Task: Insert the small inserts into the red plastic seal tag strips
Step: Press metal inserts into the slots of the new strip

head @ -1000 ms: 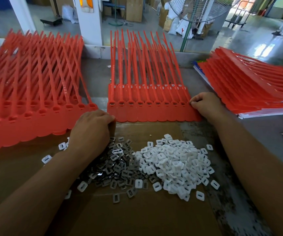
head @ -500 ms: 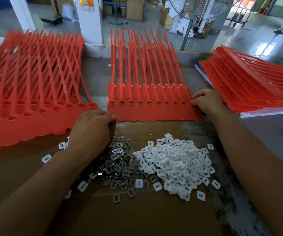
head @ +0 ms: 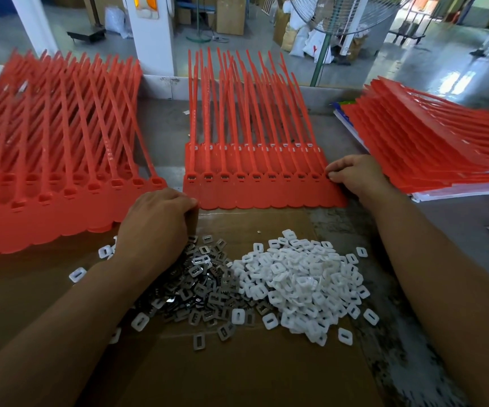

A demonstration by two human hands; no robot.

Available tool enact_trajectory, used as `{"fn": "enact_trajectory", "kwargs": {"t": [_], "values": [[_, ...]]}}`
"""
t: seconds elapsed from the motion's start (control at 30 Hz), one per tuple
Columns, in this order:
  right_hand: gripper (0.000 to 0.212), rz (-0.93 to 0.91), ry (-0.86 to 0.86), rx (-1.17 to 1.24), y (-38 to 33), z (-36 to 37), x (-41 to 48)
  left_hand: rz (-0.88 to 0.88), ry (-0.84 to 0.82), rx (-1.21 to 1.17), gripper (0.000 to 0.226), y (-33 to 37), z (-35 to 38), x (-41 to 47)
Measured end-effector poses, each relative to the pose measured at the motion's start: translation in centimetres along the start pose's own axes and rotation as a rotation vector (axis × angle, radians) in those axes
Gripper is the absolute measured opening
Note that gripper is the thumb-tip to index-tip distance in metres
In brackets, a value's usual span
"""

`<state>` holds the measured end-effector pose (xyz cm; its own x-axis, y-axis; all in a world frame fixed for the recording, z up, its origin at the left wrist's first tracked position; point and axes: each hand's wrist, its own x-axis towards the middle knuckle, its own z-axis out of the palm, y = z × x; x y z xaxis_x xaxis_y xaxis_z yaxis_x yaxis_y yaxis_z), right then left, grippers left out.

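Seal tag strip (head: 263,192), red plastic, ten-odd tags joined side by side: it lies flat at the centre of the tabletop (head: 454,239), just beyond the cardboard sheet (head: 252,374), with the locking heads toward the person and the tails pointing away. A second row of heads farther back shows small white pieces in its sockets.

Left hand (head: 155,227): knuckles up, fingers curled down at the near left corner of the seal tag strip, over the far edge of the metal inserts (head: 205,292). The fingertips are hidden, so I cannot tell what they hold, if anything.

Right hand (head: 354,174): fingers curled, tips and thumb closed on the right end of the seal tag strip, beside the last locking head (whether an insert sits between them cannot be seen).

The metal inserts form a grey pile on the cardboard sheet, touching the pile of white plastic inserts (head: 305,286) to its right; a few loose pieces lie scattered around both.

A left stack of strips (head: 46,207) and a right stack of strips (head: 431,148) flank the work area, the right one resting on papers. A standing fan (head: 340,16) is beyond the tabletop.
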<state>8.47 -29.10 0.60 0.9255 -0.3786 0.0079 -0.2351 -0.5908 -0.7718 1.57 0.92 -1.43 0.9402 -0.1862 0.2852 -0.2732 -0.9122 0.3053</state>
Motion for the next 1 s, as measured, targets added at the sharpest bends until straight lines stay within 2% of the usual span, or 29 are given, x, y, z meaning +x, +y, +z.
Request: {"fn": "enact_trajectory", "kwargs": {"t": [0.37,0.5,0.6,0.8,1.0], "values": [[0.024,-0.047,0.008,-0.021,0.0,-0.5,-0.9,0.008,0.013,-0.012,0.036,0.0,0.1,0.0],[0.026,-0.267,0.052,-0.199,-1.6,-0.7,-3.1,0.01,0.017,-0.013,0.036,0.0,0.2,0.0],[0.017,-0.408,-0.145,-0.192,-3.4,-0.6,-5.7,0.011,0.013,-0.015,0.036,0.0,0.2,0.0],[0.009,-0.555,-0.537,-0.309,-5.8,1.0,-10.3,0.008,0.006,-0.014,0.036,0.0,0.2,-0.1],[0.011,-0.541,-0.666,-0.407,-5.9,3.0,-11.8,0.001,0.01,-0.017,0.035,0.1,0.2,-0.1]]}}
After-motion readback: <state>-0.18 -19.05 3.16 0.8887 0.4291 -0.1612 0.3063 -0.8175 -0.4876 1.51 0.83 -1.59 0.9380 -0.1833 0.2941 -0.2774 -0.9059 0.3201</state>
